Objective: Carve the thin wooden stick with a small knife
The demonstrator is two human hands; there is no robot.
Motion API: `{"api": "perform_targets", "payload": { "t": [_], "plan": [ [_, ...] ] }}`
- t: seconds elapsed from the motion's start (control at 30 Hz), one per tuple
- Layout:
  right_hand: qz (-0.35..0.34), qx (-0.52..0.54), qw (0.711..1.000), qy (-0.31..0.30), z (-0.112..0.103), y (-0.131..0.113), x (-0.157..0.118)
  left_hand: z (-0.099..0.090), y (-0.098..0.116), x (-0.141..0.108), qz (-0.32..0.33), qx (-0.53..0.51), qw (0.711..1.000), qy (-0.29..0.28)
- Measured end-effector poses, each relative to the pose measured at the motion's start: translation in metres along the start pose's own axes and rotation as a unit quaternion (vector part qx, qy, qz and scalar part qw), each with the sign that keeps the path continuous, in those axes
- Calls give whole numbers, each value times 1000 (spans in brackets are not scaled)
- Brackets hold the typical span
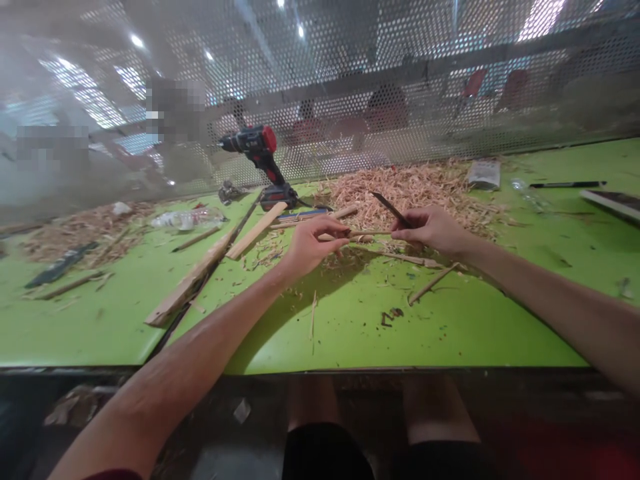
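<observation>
Over the middle of the green table (360,333), a thin wooden stick (371,233) runs between my two hands. My left hand (316,241) pinches its left end between thumb and fingers. My right hand (431,230) is closed round a dark, narrow blade-like tool (390,208), its tip pointing up and left, and its thumb and fingertips also touch the stick's right end. Beneath my hands lie shavings and another thin stick (407,258). A short stick (433,285) rests on the table nearer to me.
A black and red cordless drill (265,163) stands behind my left hand. Wood shavings (415,190) are heaped along the perforated screen (340,87). Wooden strips (193,283), a plastic bottle (187,219) and a black pen (569,184) lie around.
</observation>
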State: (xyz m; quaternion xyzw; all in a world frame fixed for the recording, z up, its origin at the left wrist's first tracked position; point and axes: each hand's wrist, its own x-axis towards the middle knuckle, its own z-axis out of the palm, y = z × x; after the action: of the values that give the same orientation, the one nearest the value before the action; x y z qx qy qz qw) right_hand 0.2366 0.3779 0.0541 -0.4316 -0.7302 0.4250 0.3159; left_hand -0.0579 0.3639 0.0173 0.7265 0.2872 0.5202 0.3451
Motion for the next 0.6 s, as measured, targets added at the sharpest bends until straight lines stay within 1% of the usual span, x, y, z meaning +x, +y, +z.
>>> {"api": "perform_targets", "payload": {
  "t": [0.17,0.23,0.37,0.47,0.6],
  "plan": [
    [17,15,1000,2,1,1,0,2,-1,-1,-5,-6,1000,19],
    [29,21,999,-7,1,4,0,2,1,-2,-3,2,1000,22],
    [50,45,997,-30,1,6,0,-1,5,-1,8,55,998,25],
    [59,73,995,-25,1,5,0,-2,7,-1,21,98,995,30],
    [55,102,993,-28,0,4,1,-3,7,0,14,105,994,34]
  ]
}}
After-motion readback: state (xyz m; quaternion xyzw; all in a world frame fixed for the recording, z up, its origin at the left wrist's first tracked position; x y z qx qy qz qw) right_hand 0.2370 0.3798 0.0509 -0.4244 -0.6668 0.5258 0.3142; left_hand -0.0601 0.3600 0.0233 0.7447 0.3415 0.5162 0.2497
